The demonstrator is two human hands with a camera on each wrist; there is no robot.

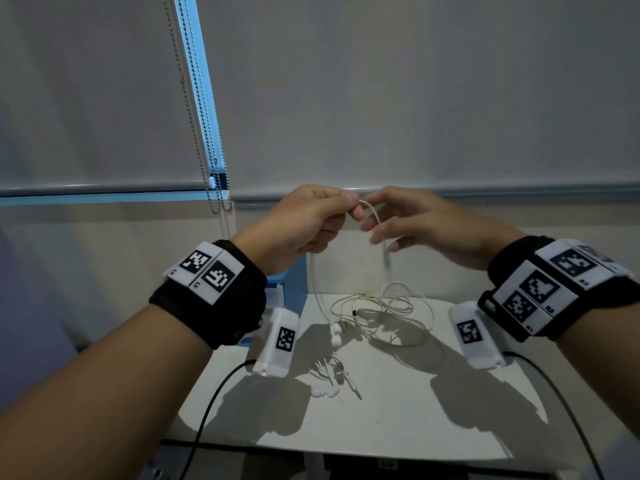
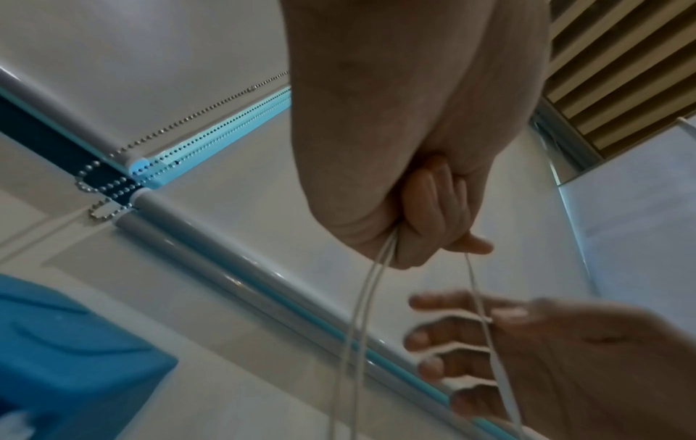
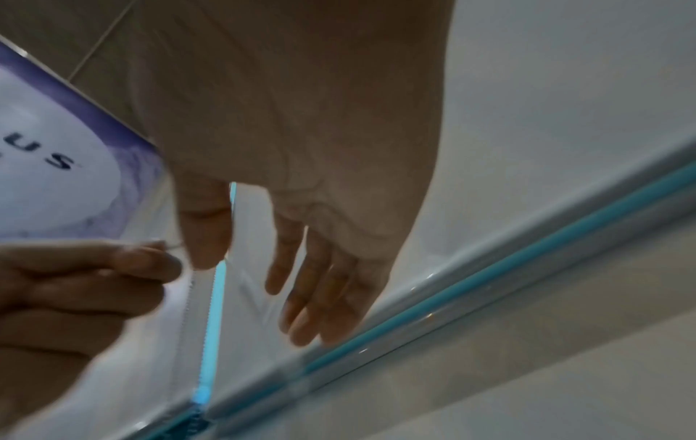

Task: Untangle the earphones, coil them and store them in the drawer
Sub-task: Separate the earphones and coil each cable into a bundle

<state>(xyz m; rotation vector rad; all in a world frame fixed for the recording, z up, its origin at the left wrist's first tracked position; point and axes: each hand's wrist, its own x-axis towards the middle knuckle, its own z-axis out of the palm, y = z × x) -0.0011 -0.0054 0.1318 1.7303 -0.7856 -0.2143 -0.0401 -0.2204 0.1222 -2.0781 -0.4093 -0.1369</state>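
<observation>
My left hand (image 1: 353, 209) is raised above the table and grips a white earphone cable (image 1: 375, 220) in its curled fingers (image 2: 433, 214). Two strands hang from the fist, and the earbuds (image 1: 335, 332) dangle just over the table. A third strand arcs to the right and drops past my right hand (image 1: 381, 230), whose fingers (image 3: 320, 297) are straight and spread, with the thumb apart. A tangled beige-white earphone set (image 1: 381, 306) lies on the white table (image 1: 398, 417). Another white set (image 1: 329, 379) lies bunched nearer to me.
A blue plastic unit (image 1: 294, 282) stands at the table's back left, partly hidden by my left wrist. Beaded blind chains (image 1: 214, 168) hang against the window blind behind. Black camera cables (image 1: 207, 410) trail from both wrists over the table's front edge.
</observation>
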